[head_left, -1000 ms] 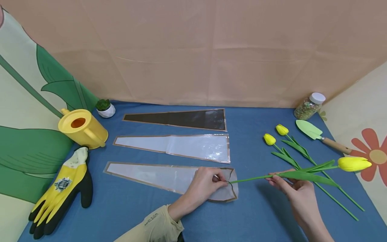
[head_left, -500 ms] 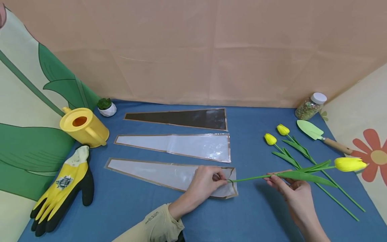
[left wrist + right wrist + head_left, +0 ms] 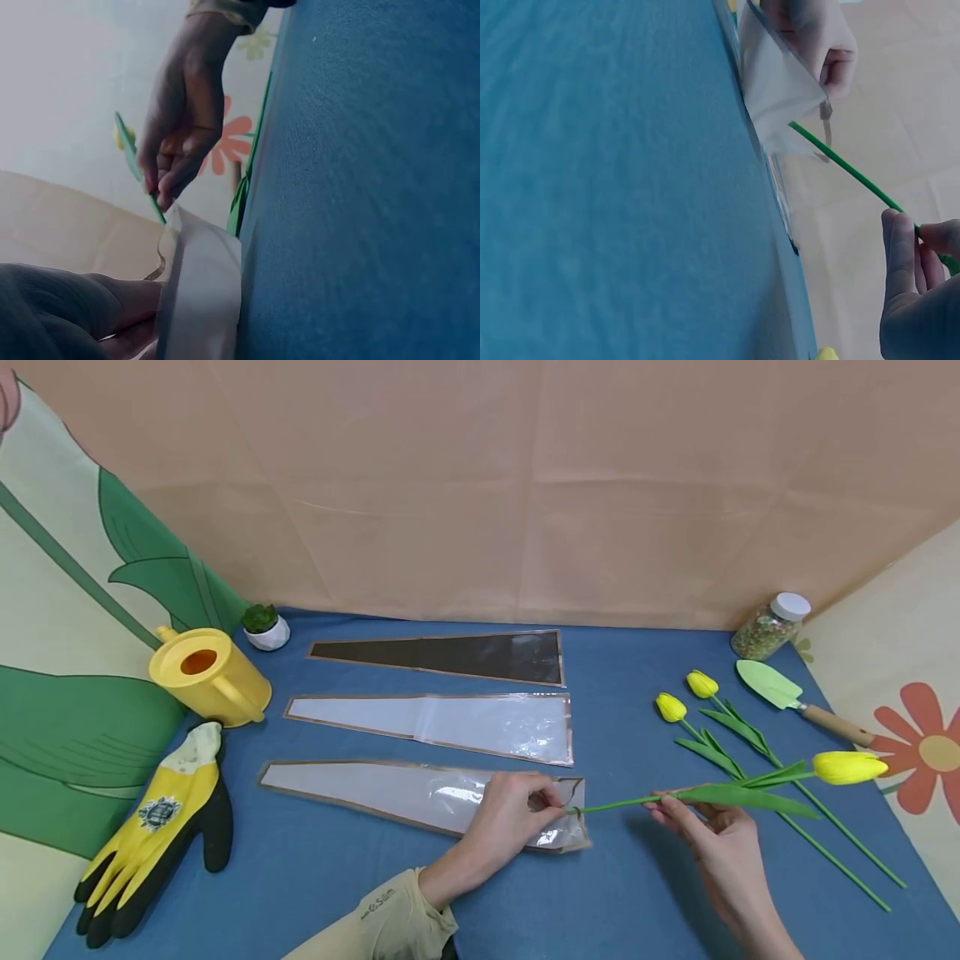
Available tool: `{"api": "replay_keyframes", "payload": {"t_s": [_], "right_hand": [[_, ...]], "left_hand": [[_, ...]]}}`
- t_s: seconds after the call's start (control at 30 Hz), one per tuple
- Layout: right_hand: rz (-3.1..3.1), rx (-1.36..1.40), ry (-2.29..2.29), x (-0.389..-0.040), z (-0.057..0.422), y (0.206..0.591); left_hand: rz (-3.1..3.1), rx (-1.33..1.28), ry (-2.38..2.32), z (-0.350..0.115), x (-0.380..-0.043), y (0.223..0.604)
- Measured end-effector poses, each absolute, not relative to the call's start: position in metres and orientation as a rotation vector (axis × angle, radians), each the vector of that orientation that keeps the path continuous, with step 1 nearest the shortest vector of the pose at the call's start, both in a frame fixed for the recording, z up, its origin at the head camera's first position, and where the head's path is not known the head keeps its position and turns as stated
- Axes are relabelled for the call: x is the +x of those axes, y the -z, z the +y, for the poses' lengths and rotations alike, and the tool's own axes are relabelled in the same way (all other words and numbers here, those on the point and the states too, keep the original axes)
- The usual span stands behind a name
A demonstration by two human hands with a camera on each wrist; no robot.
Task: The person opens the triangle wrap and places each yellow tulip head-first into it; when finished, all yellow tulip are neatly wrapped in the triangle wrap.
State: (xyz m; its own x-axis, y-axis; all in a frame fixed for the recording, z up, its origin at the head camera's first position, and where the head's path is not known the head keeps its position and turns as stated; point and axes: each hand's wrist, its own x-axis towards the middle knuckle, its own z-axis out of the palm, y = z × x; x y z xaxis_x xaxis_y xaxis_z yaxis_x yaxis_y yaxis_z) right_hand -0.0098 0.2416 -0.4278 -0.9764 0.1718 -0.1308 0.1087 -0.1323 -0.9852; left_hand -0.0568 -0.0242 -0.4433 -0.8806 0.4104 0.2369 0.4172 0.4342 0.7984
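In the head view my left hand (image 3: pixel 513 814) pinches the wide end of the front flower sleeve (image 3: pixel 375 787), a tapered clear-and-white wrapper with a brown border. Its mouth is lifted and gapes toward the right; the left wrist view shows the raised sleeve wall (image 3: pixel 206 277). My right hand (image 3: pixel 716 843) pinches a yellow artificial tulip (image 3: pixel 850 767) by its stem, near the base of its leaves. The bloom points right, and the green stem (image 3: pixel 847 166) runs to the sleeve's mouth. How far the stem tip reaches inside is hidden by the left fingers and the wrapper.
Behind lie a second white sleeve (image 3: pixel 495 727) and a black sleeve (image 3: pixel 450 656). Two more tulips (image 3: pixel 712 752), a trowel (image 3: pixel 768 683) and a jar (image 3: pixel 771 627) are at right. A watering can (image 3: pixel 213 677), small potted plant (image 3: pixel 266 628) and glove (image 3: pixel 161 827) sit left.
My right hand has moved left with the tulip, bringing its stem farther toward the sleeve's mouth. The left hand stays nearly in place, while the sleeve has shifted slightly and its mouth edge has lowered.
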Motion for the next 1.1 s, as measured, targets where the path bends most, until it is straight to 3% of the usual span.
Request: {"api": "replay_keyframes", "payload": {"t_s": [0.3,0.77,1.1], "right_hand": [[-2.014,-0.296,-2.339,-0.010,0.234,0.433],[-1.993,-0.535,-2.475,-0.013,0.217,0.440],[-2.024,-0.420,-2.477,-0.012,0.202,0.441]], "left_hand": [[-2.653,-0.731,1.489,-0.023,-0.055,0.440],[-2.633,-0.724,1.486,-0.023,-0.055,0.439],[-2.589,-0.761,1.497,-0.022,-0.054,0.438]]}}
